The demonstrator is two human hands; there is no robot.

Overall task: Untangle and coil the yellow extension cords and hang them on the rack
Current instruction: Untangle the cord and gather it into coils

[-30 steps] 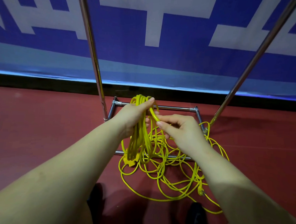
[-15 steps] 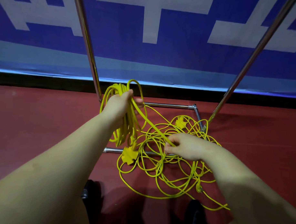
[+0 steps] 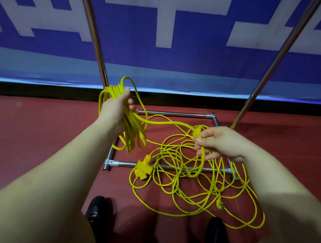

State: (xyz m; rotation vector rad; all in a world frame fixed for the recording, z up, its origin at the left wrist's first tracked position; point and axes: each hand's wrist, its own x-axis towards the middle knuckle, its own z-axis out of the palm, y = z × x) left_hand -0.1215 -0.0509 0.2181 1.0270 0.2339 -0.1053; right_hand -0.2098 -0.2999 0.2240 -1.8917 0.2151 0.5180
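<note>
My left hand [image 3: 114, 108] is raised and closed around a bundle of coiled yellow cord [image 3: 133, 135] whose loops hang below it. From that coil a thick strand runs right to my right hand [image 3: 220, 143], which pinches it. Below my right hand the strand drops into a loose tangle of thinner yellow cord [image 3: 187, 176] spread on the red floor. A yellow multi-outlet socket [image 3: 143, 169] lies on the rack's front base bar. A yellow plug [image 3: 219, 205] lies in the tangle. The metal rack [image 3: 94, 31] stands over the pile.
The rack's base bars [image 3: 174, 114] frame the tangle, and its right pole [image 3: 278, 58] slants upward. A blue and white banner [image 3: 158, 57] hangs behind. My two black shoes [image 3: 94, 210] stand at the near edge of the red floor [image 3: 37, 135].
My left hand lifted the coil up and to the left. My right hand left the coil, went down into the tangle, and now draws a strand out to the right.
</note>
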